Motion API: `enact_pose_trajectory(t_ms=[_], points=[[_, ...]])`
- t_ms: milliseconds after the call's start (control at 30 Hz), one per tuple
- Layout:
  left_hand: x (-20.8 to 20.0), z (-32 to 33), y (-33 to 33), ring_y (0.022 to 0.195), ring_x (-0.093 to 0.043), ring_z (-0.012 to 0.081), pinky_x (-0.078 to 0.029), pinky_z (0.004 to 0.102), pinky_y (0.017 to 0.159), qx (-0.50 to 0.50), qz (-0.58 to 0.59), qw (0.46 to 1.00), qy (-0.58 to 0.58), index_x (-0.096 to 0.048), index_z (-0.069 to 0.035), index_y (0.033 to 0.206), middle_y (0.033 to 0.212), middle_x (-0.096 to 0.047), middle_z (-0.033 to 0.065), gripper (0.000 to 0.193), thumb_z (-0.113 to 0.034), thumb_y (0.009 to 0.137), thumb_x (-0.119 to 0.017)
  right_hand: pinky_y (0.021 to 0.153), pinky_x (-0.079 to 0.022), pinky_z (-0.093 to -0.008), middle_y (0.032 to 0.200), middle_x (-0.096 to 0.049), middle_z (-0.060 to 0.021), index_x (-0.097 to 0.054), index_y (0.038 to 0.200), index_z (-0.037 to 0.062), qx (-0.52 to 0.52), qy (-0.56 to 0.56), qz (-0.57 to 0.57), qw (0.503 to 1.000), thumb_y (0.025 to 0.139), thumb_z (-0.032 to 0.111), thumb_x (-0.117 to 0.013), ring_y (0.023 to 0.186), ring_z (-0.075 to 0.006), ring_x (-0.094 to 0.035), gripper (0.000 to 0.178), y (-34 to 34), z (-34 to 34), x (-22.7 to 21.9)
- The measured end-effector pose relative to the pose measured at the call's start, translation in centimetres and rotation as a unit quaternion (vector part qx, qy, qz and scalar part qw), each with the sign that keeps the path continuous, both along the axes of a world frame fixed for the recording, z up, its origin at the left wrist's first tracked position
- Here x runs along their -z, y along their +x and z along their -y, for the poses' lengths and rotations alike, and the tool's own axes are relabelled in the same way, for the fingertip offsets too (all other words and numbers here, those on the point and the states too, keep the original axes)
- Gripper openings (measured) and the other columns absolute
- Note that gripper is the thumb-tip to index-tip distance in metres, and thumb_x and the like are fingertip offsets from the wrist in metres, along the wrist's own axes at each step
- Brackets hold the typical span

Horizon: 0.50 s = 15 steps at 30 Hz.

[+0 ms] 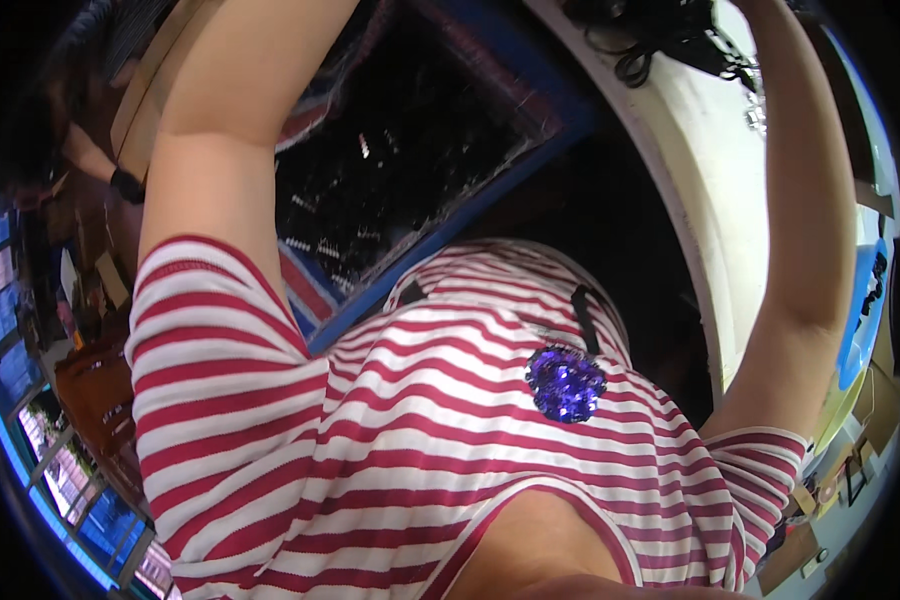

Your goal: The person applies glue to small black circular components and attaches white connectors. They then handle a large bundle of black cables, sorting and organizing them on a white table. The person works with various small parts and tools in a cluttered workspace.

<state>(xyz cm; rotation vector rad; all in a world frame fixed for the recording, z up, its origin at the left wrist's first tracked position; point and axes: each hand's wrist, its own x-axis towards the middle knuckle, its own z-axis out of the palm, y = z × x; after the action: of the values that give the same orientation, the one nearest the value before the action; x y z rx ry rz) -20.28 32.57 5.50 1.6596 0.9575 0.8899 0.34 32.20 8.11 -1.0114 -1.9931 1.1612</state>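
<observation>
Both my forearms run up and out of the picture, so neither hand shows. The left arm [220, 90] leaves through the top edge, beside a large container or bag [308, 290] with a blue, red and white border. Dark, glossy material [400, 140] fills it; its kind is unclear. My right arm [805, 200] reaches over a pale table [715, 130] and leaves at the top right. Near where it leaves lies a heap of black items [660, 40] with loops and a shiny chain-like piece. What my hands hold or touch is hidden.
At the far left is another person's forearm [90, 155] with a black band at the wrist. A brown leather-like bag or seat [95, 385] stands below it. Something bright blue [863, 315] is beyond my right arm. Cardboard pieces [145, 95] lean at the upper left.
</observation>
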Motion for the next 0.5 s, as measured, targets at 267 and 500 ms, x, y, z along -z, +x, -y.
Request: enact_pose_trajectory(t_ms=[267, 500], points=[[1.2, 0.1, 0.3, 0.063, -0.050, 0.0019, -0.038, 0.0166, 0.056, -0.100, -0.002, 0.995, 0.030, -0.067, -0.005, 0.088, 0.074, -0.060, -0.0038, 0.016, -0.018, 0.079, -0.065, 0.060, -0.046, -0.0367, 0.064, -0.061, -0.0106, -0.065, 0.075, 0.0028, 0.140, 0.045, 0.107, 0.983, 0.074, 0.018, -0.061, 0.061, -0.0181, -0.059, 0.016, -1.4, 1.1, -1.4], [-0.4, 2.6, 2.2, 0.065, -0.049, 0.0006, -0.038, 0.0142, 0.058, -0.079, 0.053, 0.994, -0.046, -0.063, -0.005, 0.103, 0.079, -0.059, -0.0050, 0.026, -0.014, 0.079, -0.066, 0.058, -0.045, -0.0301, 0.073, -0.063, -0.0075, -0.065, 0.083, 0.0098, 0.225, 0.258, 0.106, 0.933, 0.077, 0.028, -0.062, 0.063, -0.0171, -0.059, 0.019, 0.2, 0.3, 1.9]])
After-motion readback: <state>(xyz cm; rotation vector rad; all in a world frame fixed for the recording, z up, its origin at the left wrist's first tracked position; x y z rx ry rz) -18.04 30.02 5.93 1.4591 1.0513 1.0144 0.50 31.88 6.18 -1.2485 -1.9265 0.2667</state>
